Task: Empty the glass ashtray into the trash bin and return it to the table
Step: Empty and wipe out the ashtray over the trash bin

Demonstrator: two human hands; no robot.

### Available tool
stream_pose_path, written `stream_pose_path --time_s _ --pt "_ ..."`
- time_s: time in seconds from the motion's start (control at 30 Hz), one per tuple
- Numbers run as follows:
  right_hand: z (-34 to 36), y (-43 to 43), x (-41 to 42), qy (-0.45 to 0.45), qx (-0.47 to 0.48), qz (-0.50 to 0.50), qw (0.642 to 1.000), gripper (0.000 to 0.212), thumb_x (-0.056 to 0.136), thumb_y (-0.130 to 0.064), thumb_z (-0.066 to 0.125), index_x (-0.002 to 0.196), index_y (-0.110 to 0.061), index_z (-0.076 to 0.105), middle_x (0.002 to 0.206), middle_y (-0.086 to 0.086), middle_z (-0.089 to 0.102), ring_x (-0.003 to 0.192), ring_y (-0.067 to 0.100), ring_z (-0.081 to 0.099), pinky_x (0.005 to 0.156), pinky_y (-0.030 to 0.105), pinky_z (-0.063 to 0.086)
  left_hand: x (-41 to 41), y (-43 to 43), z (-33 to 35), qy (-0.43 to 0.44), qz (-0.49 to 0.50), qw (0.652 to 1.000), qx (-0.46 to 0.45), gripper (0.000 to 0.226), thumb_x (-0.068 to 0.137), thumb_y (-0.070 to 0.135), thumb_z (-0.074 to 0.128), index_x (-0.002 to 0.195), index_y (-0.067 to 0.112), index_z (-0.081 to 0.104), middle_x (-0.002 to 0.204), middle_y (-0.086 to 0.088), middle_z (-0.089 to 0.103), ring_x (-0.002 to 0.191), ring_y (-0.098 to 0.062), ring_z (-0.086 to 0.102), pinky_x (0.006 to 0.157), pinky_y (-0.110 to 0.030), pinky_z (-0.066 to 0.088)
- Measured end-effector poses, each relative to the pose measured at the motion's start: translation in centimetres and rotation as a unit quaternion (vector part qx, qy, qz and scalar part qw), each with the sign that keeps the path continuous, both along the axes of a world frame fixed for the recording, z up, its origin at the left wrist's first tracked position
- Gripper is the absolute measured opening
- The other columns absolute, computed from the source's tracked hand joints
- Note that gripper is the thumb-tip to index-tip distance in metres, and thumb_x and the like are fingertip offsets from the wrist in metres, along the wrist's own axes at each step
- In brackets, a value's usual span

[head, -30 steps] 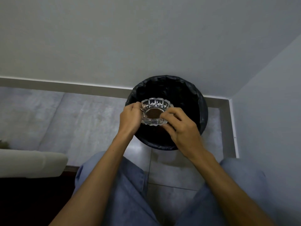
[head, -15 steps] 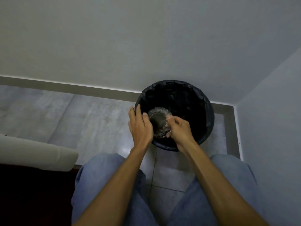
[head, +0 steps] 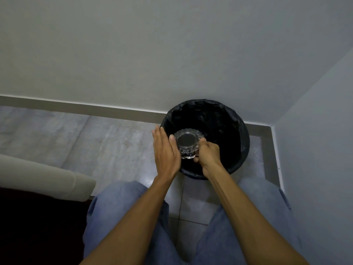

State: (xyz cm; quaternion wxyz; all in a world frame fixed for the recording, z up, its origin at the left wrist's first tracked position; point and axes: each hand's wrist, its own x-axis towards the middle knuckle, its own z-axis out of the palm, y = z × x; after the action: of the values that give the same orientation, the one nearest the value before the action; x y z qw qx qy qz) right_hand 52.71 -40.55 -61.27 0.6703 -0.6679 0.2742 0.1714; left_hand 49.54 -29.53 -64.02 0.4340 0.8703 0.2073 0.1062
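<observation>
The clear glass ashtray with a scalloped rim is tipped over the mouth of the round trash bin, which is lined with a black bag and stands in the room's corner. My right hand grips the ashtray's near right edge. My left hand lies flat with fingers straight, its palm against the ashtray's left side. The ashtray's inside is hidden from me.
Grey walls meet at the corner behind the bin, with a skirting board along the tiled floor. A beige cushioned armrest juts in at the left above a dark area. My knees in blue jeans fill the bottom.
The ashtray went from level, held by both hands above the bin, to tipped over the bin's mouth. My left hand let go of its rim and now lies flat against its side.
</observation>
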Motion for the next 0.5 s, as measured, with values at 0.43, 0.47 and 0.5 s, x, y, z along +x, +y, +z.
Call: stream_pose_path --time_s 0.43,0.47,0.5 --pt "-0.9 -2.4 0.0 0.028 0.051 0.002 0.998 0.031 0.103 -0.022 0.046 0.078 -0.008 0.058 0.064 0.006 0.051 0.051 0.014 0.046 0.037 0.023 0.034 0.7 -1.9 0.0 -0.012 0.090 0.995 -0.037 0.057 0.109 0.030 0.024 0.159 0.003 0.020 0.168 -0.010 0.017 0.157 -0.020 0.006 0.122 -0.023 0.003" --pt "-1.0 -2.4 0.0 0.029 0.051 0.000 0.998 0.031 0.103 -0.022 0.045 0.080 -0.007 0.058 0.066 0.006 0.052 0.051 0.014 0.047 0.037 0.023 0.035 0.6 -2.1 0.0 -0.020 0.089 0.995 -0.034 0.057 0.109 0.030 0.024 0.159 0.004 0.020 0.168 -0.010 0.017 0.157 -0.020 0.007 0.122 -0.024 0.004" --pt "-1.1 -2.4 0.0 0.031 0.051 0.011 0.998 0.030 0.103 -0.023 0.045 0.082 -0.006 0.059 0.067 0.007 0.053 0.052 0.015 0.048 0.037 0.023 0.035 0.5 -2.3 -0.1 -0.024 0.091 0.995 -0.033 0.056 0.109 0.030 0.024 0.159 0.004 0.020 0.168 -0.010 0.017 0.157 -0.020 0.007 0.122 -0.024 0.004"
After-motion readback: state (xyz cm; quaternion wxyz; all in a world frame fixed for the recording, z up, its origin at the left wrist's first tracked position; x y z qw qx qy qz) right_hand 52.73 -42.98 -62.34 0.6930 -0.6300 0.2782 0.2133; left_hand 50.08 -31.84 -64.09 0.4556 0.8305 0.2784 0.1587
